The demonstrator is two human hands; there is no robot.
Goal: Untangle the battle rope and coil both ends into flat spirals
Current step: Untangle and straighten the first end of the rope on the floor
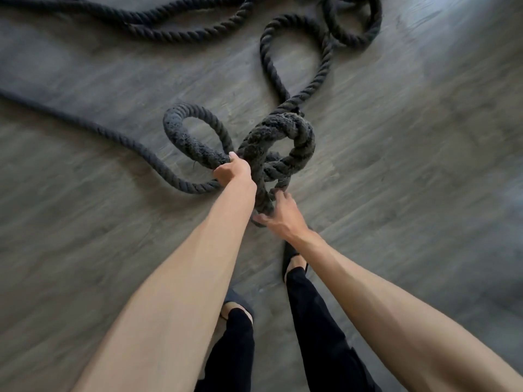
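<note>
Black rope (113, 134) lies tangled on a grey wood floor (424, 165). A knot (283, 128) of several twisted turns is lifted off the floor, centre of view. Left hand (232, 171) just left of the knot, fist closed round a strand where a round loop (175, 131) meets the knot; the loop stands out to the knot's left, raised. Right hand (280, 213) just below the knot, half open, fingers (278, 195) curved against the knot's lowest bend and thumb under it, so the bend sits between thumb and fingers; can't tell how firm the hold is. From the loop one strand runs down to the floor and away far left of the knot. Beyond the knot a long narrow loop lies flat, with more curves and a small ring of rope further off, at the top of the view. Below the knot: bare forearms, black trousers (311, 306), dark shoes (291, 256) on the floor. Slight motion blur.
</note>
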